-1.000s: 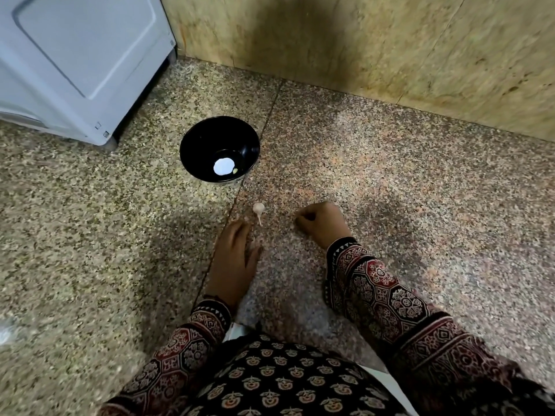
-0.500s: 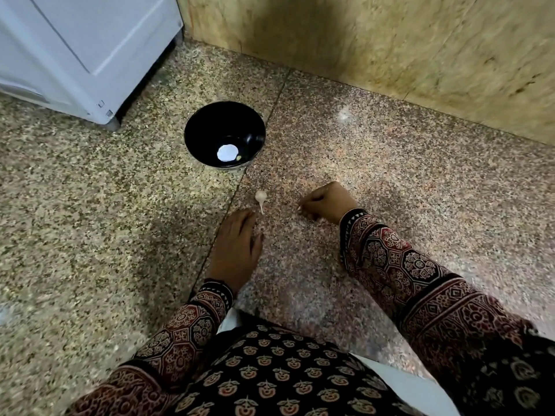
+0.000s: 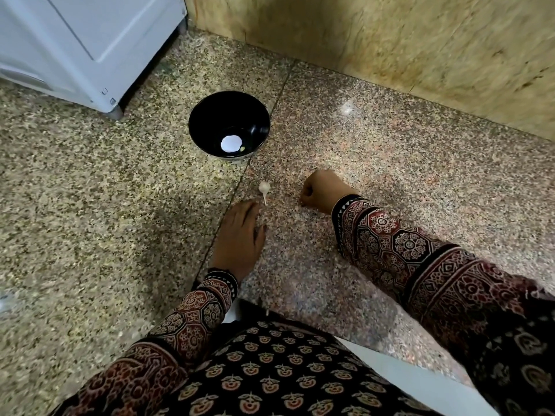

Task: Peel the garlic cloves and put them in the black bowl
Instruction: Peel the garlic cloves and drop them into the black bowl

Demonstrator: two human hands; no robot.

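Left hand (image 3: 240,238) flat on the floor (image 3: 105,235), fingers straight, garlic (image 3: 264,187) just past its fingertips, right hand (image 3: 322,190) right of the garlic, curled in a fist, contents hidden, bowl (image 3: 207,115) beyond the garlic

Speckled granite floor (image 3: 90,205): tan-green slab left, pinkish slab right, dark seam (image 3: 284,85) between. Mottled tan wall (image 3: 390,40) along top, shadowed near corner. White appliance (image 3: 75,40) top left, on small foot. Bright glare (image 3: 348,109) on pinkish slab.
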